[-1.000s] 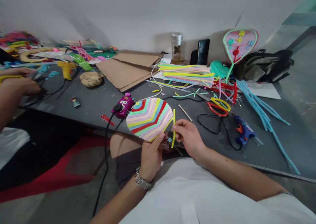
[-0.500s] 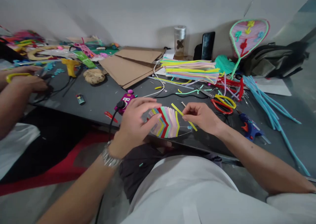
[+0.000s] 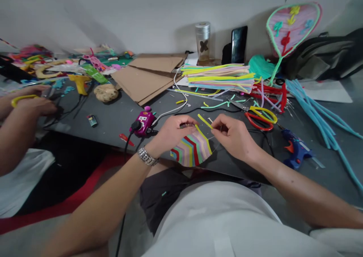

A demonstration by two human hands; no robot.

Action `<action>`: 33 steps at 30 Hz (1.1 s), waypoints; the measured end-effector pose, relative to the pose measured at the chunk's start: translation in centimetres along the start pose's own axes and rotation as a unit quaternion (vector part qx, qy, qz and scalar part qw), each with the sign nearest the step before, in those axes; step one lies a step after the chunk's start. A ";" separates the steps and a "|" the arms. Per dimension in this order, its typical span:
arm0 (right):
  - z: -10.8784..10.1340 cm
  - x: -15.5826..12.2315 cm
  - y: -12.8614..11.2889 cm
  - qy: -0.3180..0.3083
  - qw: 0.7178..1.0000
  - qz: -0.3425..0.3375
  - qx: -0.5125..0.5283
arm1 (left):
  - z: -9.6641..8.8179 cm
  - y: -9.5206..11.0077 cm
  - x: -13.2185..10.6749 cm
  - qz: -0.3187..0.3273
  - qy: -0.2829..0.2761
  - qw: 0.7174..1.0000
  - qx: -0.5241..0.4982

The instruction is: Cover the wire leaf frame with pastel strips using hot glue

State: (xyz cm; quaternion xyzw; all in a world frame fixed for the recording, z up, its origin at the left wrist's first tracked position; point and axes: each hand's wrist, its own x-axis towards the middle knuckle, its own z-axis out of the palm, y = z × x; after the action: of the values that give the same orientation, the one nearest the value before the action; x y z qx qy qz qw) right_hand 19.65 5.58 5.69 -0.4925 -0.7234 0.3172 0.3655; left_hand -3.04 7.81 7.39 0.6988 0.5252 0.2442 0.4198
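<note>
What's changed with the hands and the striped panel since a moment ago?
The striped panel has dropped lower and turned. The left hand moved from beneath it to its top edge, and the right hand now holds the yellow pipe cleaner along that edge. The scissors and blue glue gun stayed put.

Fuzzy, matt chenille stems (image 3: 191,150) between the left hand (image 3: 177,133) and right hand (image 3: 234,137); polished metal link watch (image 3: 146,156) at the left wrist; glossy magenta plastic casing (image 3: 143,123) and rough brown cardboard (image 3: 144,79) beyond the hands; glossy blue plastic glue gun (image 3: 295,149) to their right; matt grey worktop (image 3: 107,124) beneath.
</note>
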 end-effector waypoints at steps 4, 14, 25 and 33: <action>0.8 -1.5 0.0 -0.006 0.998 -0.029 -0.055 | 0.4 0.1 -0.3 0.002 0.015 1.000 0.000; 2.1 -3.0 -0.1 0.003 0.990 -0.088 -0.110 | 1.2 0.4 -1.2 0.017 0.049 0.999 -0.008; 2.7 -3.5 -0.4 0.006 0.969 -0.145 -0.202 | 1.5 0.3 -1.5 0.017 0.075 0.997 -0.026; 2.8 -3.6 -0.7 -0.004 0.962 -0.152 -0.225 | 1.6 0.4 -1.7 0.006 0.092 0.994 -0.051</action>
State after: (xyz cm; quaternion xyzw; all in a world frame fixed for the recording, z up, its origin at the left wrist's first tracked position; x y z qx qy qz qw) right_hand 17.87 1.64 3.98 -0.4452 -0.8437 0.0887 0.2864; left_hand -2.11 5.67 7.07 0.6539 0.5442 0.3369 0.4035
